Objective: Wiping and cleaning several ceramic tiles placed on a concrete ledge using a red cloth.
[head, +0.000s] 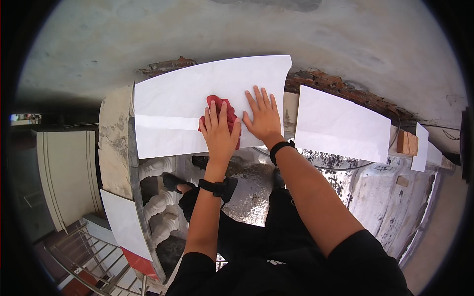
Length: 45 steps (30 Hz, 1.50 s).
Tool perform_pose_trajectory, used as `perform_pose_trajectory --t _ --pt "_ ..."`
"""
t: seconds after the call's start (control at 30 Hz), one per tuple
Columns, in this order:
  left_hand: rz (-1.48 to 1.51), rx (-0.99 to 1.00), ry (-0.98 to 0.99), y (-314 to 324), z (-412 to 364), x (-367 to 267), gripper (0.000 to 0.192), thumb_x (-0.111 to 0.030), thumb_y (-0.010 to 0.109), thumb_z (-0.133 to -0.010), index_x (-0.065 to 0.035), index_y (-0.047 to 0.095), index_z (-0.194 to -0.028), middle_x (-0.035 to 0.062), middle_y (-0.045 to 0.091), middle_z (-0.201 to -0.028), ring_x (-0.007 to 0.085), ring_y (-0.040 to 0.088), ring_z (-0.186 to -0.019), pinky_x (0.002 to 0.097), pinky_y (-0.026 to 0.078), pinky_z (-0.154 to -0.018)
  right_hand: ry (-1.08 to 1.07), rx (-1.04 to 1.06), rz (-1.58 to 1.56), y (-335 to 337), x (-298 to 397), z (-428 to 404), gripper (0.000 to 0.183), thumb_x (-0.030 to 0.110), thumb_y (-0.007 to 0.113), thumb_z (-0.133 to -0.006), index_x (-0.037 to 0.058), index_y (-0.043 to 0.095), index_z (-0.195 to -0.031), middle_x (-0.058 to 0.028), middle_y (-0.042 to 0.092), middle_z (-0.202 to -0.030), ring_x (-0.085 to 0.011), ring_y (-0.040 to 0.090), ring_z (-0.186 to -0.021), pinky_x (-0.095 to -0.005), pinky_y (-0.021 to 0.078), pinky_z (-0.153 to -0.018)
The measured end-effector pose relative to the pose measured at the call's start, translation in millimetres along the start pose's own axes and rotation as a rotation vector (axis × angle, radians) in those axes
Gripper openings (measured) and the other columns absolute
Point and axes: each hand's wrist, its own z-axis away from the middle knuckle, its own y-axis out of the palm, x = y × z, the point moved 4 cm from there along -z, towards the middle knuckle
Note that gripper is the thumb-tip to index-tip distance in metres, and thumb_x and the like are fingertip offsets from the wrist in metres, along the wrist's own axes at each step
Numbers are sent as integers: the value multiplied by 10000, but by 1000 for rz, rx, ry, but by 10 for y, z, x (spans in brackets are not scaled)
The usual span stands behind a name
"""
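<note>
A large white panel [174,92] lies in front of me, its far edge bowed and one side curving inward at the top right. My left hand [218,129] presses down on a crumpled red cloth [234,113] near the panel's middle. The fingers spread over the cloth, and part of it is hidden beneath them. To the right, my right hand [263,114] rests flat on the panel with its fingers apart and nothing in it. A brighter strip runs across the panel from its left edge to the cloth.
Another white panel [342,124] lies on the right, with a brick [407,143] beyond it. Worn plaster wall [237,33] with exposed brick rises behind. A ledge [115,140] over white balusters [159,207] runs along the left, bearing a white sheet [124,222]. Metal railings [92,255] stand lower left.
</note>
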Motion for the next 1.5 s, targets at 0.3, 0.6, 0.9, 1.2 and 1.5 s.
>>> perform_pose_trajectory --t 0.3,0.6,0.9,1.2,1.5 --pt "-158 -122 62 299 -24 -15 472 -323 634 -802 -90 639 -1213 169 575 -1311 378 533 -1191 567 322 -1045 6 49 4 7 5 -15 622 373 485 -902 145 378 -1470 -138 294 -1545 -311 243 -1439 -477 141 -1188" --pt "-118 -136 161 264 140 -95 433 -305 687 -762 -104 665 -1144 122 609 -1235 334 540 -1151 542 339 -1028 20 55 14 36 -29 -24 635 368 507 -884 163 383 -1473 -117 273 -1563 -295 220 -1454 -462 123 -1195" --pt "-71 -122 233 48 284 329 389 -271 703 -753 -118 683 -1109 102 628 -1197 318 554 -1118 505 370 -1010 -9 45 28 74 28 -7 622 352 514 -891 164 386 -1470 -117 296 -1552 -299 244 -1444 -464 138 -1191" --pt "-341 -295 20 -511 274 1719 345 -257 665 -782 -106 684 -1092 92 643 -1185 313 571 -1085 458 401 -992 -9 31 90 53 22 11 624 344 500 -896 153 371 -1475 -122 286 -1556 -303 233 -1449 -465 139 -1189" --pt "-508 -367 -202 -881 183 2724 330 -314 634 -806 -147 703 -1083 74 672 -1152 283 635 -1019 420 466 -887 -21 16 80 47 34 3 618 340 507 -894 146 384 -1468 -132 307 -1547 -305 243 -1446 -462 152 -1185"
